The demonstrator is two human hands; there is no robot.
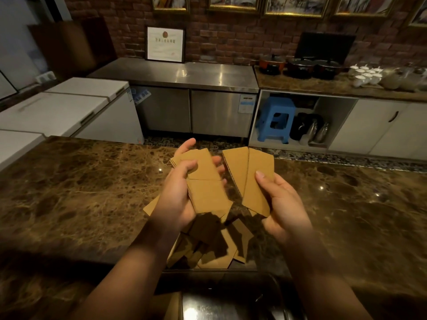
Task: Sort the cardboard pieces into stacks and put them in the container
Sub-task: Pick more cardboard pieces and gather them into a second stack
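Cardboard pieces [209, 241] lie in a loose overlapping heap on the brown marble counter [76, 195], near its near edge and just far of a dark container [231, 306] whose contents cannot be made out. Above the heap, the left hand [178, 199] curls its fingers and thumb round a small stack of cards [204, 181], and just to the right, apart from it, the right hand [280, 204] pinches 2 fanned cards [253, 179] under its thumb. Bare counter spreads wide to the left and right of the heap, its far edge running just beyond the hands.
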